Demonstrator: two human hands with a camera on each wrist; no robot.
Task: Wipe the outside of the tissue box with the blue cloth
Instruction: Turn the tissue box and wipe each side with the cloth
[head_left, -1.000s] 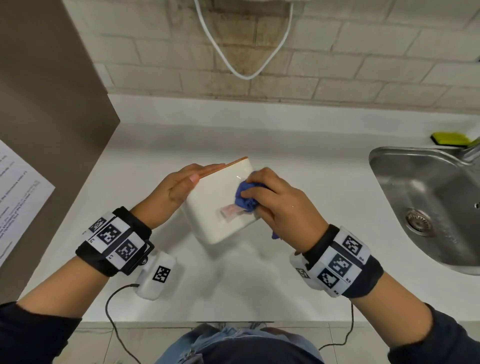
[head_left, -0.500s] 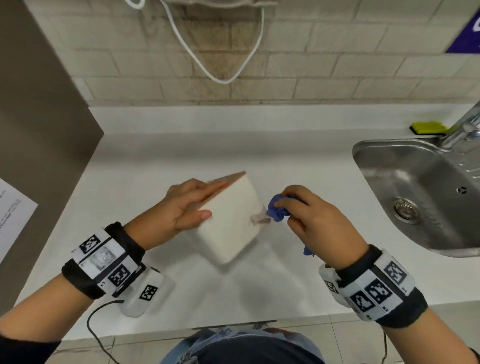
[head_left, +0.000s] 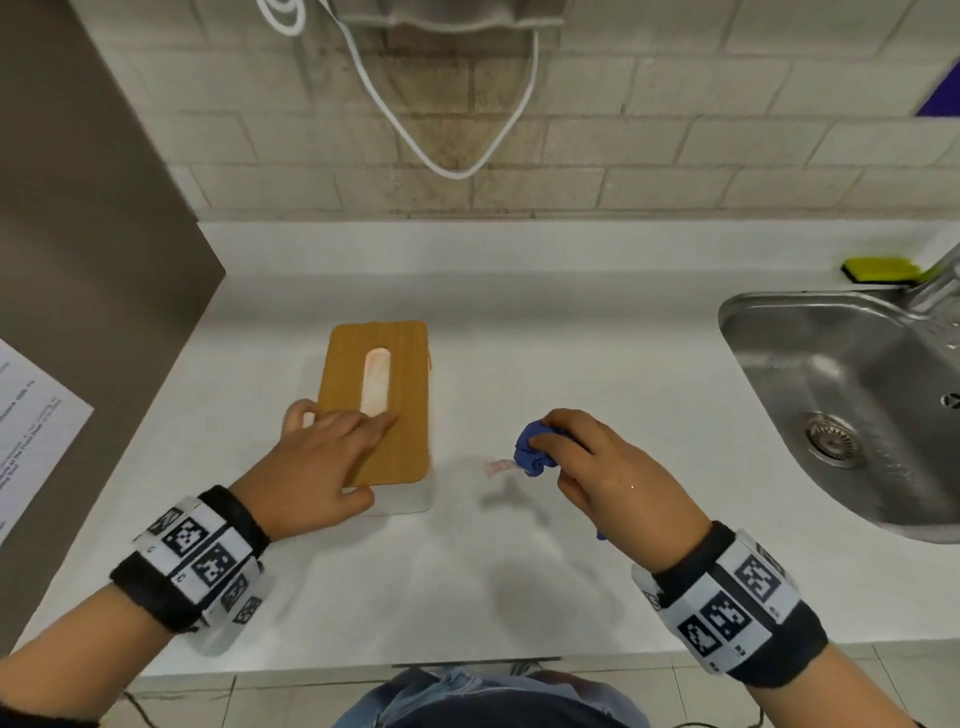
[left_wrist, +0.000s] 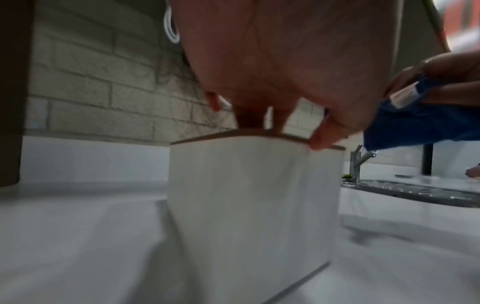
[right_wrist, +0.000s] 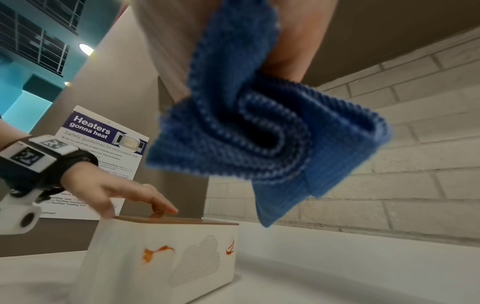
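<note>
Set back upright since a moment ago, the tissue box (head_left: 378, 410) now stands flat on the white counter (head_left: 467, 582), no longer tilted.
Left hand (head_left: 311, 475) rests on its wooden lid with fingers extended, thumb over the near edge; right hand (head_left: 605, 470), lifted clear to the box's right, clutches the bunched blue cloth (head_left: 532, 457), beside the steel sink (head_left: 841, 395).

Left hand (head_left: 317, 470) flat; right hand (head_left: 608, 480) fisted
</note>
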